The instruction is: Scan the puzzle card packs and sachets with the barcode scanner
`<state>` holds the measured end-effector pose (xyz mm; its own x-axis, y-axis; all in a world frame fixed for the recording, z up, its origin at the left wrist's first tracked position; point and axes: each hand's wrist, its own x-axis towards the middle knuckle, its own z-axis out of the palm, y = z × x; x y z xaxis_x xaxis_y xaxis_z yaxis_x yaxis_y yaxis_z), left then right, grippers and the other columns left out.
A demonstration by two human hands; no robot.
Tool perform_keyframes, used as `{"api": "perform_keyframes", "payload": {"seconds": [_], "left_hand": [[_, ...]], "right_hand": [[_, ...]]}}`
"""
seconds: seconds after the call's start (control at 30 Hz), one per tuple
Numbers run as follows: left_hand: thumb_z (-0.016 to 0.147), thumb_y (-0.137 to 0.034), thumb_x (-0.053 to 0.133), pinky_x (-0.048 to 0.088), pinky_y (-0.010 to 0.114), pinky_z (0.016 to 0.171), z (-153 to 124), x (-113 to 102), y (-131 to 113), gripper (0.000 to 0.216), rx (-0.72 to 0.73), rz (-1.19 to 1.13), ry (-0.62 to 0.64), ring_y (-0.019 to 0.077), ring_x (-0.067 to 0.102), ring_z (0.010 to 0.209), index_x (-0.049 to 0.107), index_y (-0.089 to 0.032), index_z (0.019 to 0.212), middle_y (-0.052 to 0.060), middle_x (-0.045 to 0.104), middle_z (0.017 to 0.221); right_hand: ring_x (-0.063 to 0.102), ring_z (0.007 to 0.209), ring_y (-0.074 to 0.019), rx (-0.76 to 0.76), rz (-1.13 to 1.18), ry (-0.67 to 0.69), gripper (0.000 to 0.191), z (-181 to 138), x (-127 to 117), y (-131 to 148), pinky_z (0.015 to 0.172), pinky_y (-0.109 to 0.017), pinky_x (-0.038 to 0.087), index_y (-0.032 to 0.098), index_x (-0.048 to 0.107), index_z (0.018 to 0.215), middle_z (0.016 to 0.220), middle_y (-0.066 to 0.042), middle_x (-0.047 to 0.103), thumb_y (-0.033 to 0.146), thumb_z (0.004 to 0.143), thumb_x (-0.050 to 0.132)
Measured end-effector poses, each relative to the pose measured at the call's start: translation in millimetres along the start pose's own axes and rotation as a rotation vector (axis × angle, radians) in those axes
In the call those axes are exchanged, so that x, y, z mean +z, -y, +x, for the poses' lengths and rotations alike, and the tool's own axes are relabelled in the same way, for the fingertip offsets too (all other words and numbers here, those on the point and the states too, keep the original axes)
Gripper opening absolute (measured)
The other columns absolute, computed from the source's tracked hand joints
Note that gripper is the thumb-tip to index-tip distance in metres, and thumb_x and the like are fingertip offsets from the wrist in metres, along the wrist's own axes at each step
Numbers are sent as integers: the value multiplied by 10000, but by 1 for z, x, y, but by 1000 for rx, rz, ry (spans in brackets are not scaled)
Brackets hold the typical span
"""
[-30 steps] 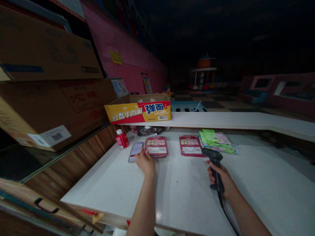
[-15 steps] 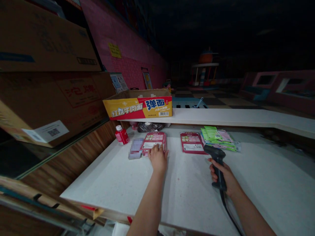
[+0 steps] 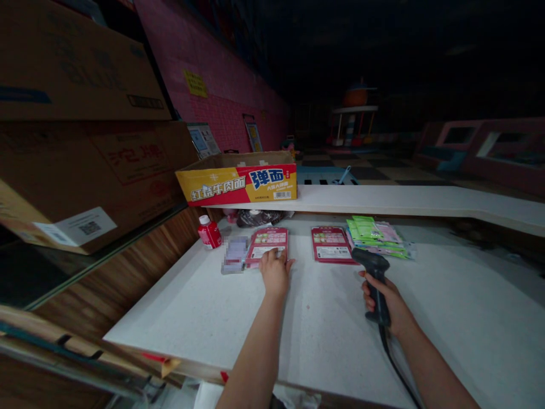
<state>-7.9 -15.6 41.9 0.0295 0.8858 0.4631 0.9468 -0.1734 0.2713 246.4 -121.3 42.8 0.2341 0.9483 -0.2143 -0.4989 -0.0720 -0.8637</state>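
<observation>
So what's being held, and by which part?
The right hand holds the dark scanner by its handle. The left hand lies over the near edge of the leftmost red packages; whether it grips cannot be told.

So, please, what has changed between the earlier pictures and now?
The left hand moved right, from beside the phone to the near edge of the left red packs. The right hand still holds the scanner; the red bottle stayed put.
</observation>
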Motion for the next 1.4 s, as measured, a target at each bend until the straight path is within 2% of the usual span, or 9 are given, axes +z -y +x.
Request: {"api": "perform_keyframes", "payload": {"seconds": [0.23, 0.4, 0.53, 0.73, 0.87, 1.0, 1.1, 1.2, 1.4], "left_hand": [[885, -335, 581, 395, 490, 959, -2, 1, 0, 384, 9, 26, -22, 344, 463, 1151, 649, -226, 1246, 155, 574, 1261], [900, -309, 545, 357, 502, 1036, -4, -2, -13, 361, 104, -79, -171, 348, 437, 1225, 645, -192, 1227, 179, 527, 1321], [891, -219, 514, 437, 420, 962, 3, 6, -41, 300, 208, -213, -27, 280, 565, 1059, 670, -181, 1144, 139, 631, 1110], [846, -244, 583, 474, 354, 872, 31, 30, -87, 268, -84, -186, 271, 268, 662, 958, 654, -119, 1072, 184, 665, 1030], [821, -310, 641, 480, 323, 849, 51, 32, -103, 347, -286, -196, 350, 279, 663, 1035, 606, -119, 1108, 207, 654, 1128], [744, -203, 701, 484, 307, 850, 65, 34, -104, 335, -444, -378, 314, 281, 644, 1103, 605, -132, 1057, 209, 646, 1185], [626, -132, 772, 507, 298, 782, 69, 39, -100, 247, -552, -657, 299, 296, 669, 1040, 614, -146, 816, 151, 718, 962], [623, -155, 783, 523, 275, 634, 67, 43, -99, 230, -580, -821, 376, 253, 710, 781, 553, -164, 631, 59, 673, 648], [678, -143, 741, 561, 297, 570, 50, 39, -94, 187, -588, -1120, 429, 179, 672, 586, 555, -148, 661, 20, 647, 582]], "right_hand": [[450, 370, -72, -5, 30, 1, 461, 0, 1, 1, 328, -181, 360, 181, 628, 893, 535, 60, 556, 439, 595, 865], [449, 373, -72, -43, 79, -28, 471, 4, 1, 3, 329, -178, 359, 192, 606, 876, 533, 66, 557, 457, 584, 863], [448, 367, -76, -78, 121, -59, 470, 6, 1, 5, 330, -184, 365, 204, 574, 823, 518, 69, 559, 456, 559, 871], [449, 361, -77, -81, 133, -94, 481, 11, 3, 4, 323, -182, 367, 203, 560, 809, 507, 68, 564, 461, 547, 870], [448, 348, -78, -77, 128, -119, 520, 14, 4, 2, 312, -183, 363, 204, 557, 812, 494, 73, 556, 493, 519, 875], [452, 346, -83, -76, 116, -126, 525, 15, 6, 1, 302, -189, 361, 203, 564, 823, 501, 72, 562, 500, 519, 874], [452, 348, -83, -72, 111, -119, 515, 14, 7, 2, 303, -189, 362, 205, 561, 823, 501, 72, 562, 499, 534, 868], [454, 348, -83, -71, 106, -115, 511, 13, 7, 3, 306, -189, 364, 206, 557, 823, 501, 72, 564, 499, 540, 865], [471, 349, -87, -73, 103, -90, 488, 18, 3, 0, 313, -189, 366, 204, 560, 827, 506, 66, 571, 486, 563, 859]]}}
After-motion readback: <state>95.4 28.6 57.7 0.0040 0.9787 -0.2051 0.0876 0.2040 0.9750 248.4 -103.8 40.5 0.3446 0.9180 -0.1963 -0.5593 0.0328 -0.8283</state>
